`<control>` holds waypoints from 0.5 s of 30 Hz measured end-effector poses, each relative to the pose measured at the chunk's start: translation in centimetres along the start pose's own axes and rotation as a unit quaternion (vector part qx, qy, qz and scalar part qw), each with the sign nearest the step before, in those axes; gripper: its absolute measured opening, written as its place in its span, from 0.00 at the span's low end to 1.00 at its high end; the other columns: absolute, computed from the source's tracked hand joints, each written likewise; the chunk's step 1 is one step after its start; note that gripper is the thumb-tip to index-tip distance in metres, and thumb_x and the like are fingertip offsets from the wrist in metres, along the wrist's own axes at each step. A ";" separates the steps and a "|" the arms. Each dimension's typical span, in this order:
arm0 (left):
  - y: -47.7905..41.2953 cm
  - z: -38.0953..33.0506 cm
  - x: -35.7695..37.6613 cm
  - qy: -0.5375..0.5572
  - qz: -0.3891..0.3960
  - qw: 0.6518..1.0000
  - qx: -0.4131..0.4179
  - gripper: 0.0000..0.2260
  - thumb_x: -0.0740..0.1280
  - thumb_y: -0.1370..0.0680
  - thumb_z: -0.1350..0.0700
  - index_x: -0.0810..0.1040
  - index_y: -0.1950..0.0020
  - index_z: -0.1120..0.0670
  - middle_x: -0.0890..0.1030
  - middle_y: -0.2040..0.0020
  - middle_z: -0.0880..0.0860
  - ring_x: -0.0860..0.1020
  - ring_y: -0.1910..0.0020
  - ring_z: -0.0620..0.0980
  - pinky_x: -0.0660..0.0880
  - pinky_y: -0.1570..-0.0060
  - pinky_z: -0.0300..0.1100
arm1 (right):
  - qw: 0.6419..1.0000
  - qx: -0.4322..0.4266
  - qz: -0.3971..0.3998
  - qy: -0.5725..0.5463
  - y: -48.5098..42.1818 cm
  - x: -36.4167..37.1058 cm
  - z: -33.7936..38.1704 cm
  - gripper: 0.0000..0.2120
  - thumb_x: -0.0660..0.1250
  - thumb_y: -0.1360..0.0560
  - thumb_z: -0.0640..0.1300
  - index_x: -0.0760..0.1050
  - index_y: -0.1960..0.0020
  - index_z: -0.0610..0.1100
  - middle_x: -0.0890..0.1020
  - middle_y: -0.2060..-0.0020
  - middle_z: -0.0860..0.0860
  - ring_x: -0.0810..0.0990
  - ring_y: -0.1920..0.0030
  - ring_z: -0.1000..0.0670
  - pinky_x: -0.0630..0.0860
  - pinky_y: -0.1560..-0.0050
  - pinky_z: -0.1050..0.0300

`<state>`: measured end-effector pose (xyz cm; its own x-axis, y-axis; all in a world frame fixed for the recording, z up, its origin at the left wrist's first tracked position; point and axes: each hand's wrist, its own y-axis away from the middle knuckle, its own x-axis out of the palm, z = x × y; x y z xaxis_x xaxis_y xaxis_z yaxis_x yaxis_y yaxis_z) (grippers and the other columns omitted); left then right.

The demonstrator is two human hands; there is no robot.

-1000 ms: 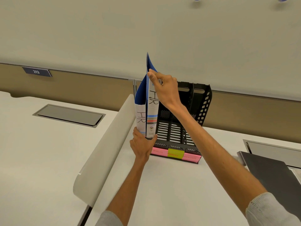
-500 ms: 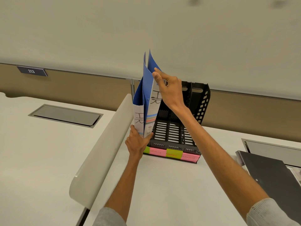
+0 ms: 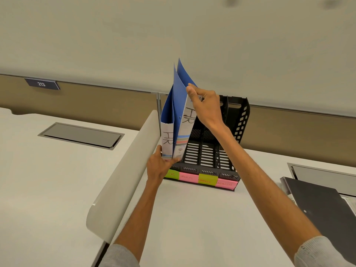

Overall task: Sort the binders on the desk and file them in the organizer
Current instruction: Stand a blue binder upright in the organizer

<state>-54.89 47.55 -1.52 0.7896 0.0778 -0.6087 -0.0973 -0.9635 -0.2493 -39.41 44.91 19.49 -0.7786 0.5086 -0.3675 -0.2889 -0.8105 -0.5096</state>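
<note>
Two blue binders (image 3: 178, 105) with white spine labels stand upright at the left end of a black slotted organizer (image 3: 208, 153) at the back of the desk. My right hand (image 3: 204, 106) pinches the top corner of the right-hand binder. My left hand (image 3: 159, 166) grips the binders' bottom front edge, thumb against the spines. Green, pink and yellow sticky labels (image 3: 200, 179) run along the organizer's front base. The other slots hold nothing that I can see.
A dark grey binder (image 3: 323, 211) lies flat at the desk's right edge. A curved white divider (image 3: 123, 185) rises just left of the organizer. Grey cable hatches (image 3: 81, 134) are set into both desks. A wall panel runs behind.
The binders have tilted and shifted left, and a second blue cover now fans out at the top. My left hand has slid left, uncovering the green label. My right hand stays on the top corner.
</note>
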 end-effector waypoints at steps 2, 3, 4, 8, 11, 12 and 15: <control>-0.3 0.5 -0.6 0.005 0.022 1.000 0.000 0.33 0.77 0.33 0.39 0.71 0.36 0.54 0.82 0.41 0.53 0.84 0.51 0.53 0.75 0.58 0.32 | 1.000 -0.002 0.003 0.012 0.3 0.1 0.2 0.18 0.64 0.20 0.52 0.81 0.39 0.39 0.79 0.37 0.47 0.83 0.51 0.56 0.76 0.41 0.60; -0.3 0.6 -0.7 0.008 0.029 1.000 0.000 0.31 0.77 0.32 0.41 0.70 0.37 0.55 0.82 0.40 0.54 0.84 0.50 0.54 0.78 0.56 0.36 | 1.000 -0.002 0.006 0.015 0.4 0.3 0.3 0.18 0.64 0.20 0.51 0.80 0.39 0.39 0.80 0.37 0.46 0.82 0.46 0.55 0.76 0.41 0.61; -0.2 0.6 -0.7 0.013 0.036 0.999 0.000 0.30 0.76 0.31 0.42 0.70 0.36 0.55 0.81 0.39 0.55 0.83 0.49 0.55 0.79 0.52 0.42 | 1.000 -0.002 0.009 0.014 0.4 0.5 0.5 0.18 0.64 0.20 0.51 0.79 0.38 0.39 0.80 0.37 0.46 0.81 0.41 0.54 0.75 0.39 0.61; 0.4 1.1 -0.5 0.015 0.038 0.999 -0.007 0.28 0.75 0.29 0.46 0.69 0.35 0.55 0.80 0.37 0.56 0.82 0.44 0.57 0.78 0.44 0.51 | 1.000 0.008 0.013 0.017 0.4 1.4 0.7 0.21 0.64 0.20 0.52 0.75 0.33 0.40 0.78 0.35 0.46 0.77 0.35 0.50 0.73 0.39 0.61; 0.7 0.6 -0.5 -0.014 0.026 0.999 -0.021 0.33 0.74 0.30 0.39 0.66 0.32 0.53 0.81 0.38 0.52 0.82 0.45 0.55 0.78 0.46 0.49 | 0.998 0.015 0.025 0.049 0.6 1.2 0.2 0.25 0.62 0.19 0.53 0.67 0.26 0.43 0.76 0.32 0.45 0.77 0.36 0.46 0.72 0.42 0.61; 0.7 0.2 -0.4 -0.026 0.026 0.999 -0.027 0.36 0.73 0.31 0.36 0.65 0.31 0.52 0.81 0.38 0.51 0.82 0.45 0.55 0.78 0.47 0.49 | 0.997 0.014 0.038 0.066 0.6 1.2 0.1 0.26 0.60 0.18 0.54 0.63 0.24 0.45 0.75 0.32 0.44 0.78 0.37 0.44 0.71 0.45 0.62; 0.4 -1.1 0.0 -0.043 0.029 0.998 -0.046 0.43 0.73 0.35 0.32 0.62 0.30 0.53 0.80 0.38 0.52 0.81 0.45 0.56 0.77 0.47 0.50 | 0.985 0.014 0.119 0.120 -0.3 1.0 0.4 0.29 0.55 0.17 0.55 0.50 0.20 0.50 0.59 0.23 0.40 0.73 0.32 0.39 0.70 0.36 0.49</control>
<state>-54.30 46.85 -0.81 0.7294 0.0396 -0.6830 -0.0811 -0.9863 -0.1439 -40.37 45.52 19.59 -0.6728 0.3539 -0.6497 -0.1317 -0.9214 -0.3655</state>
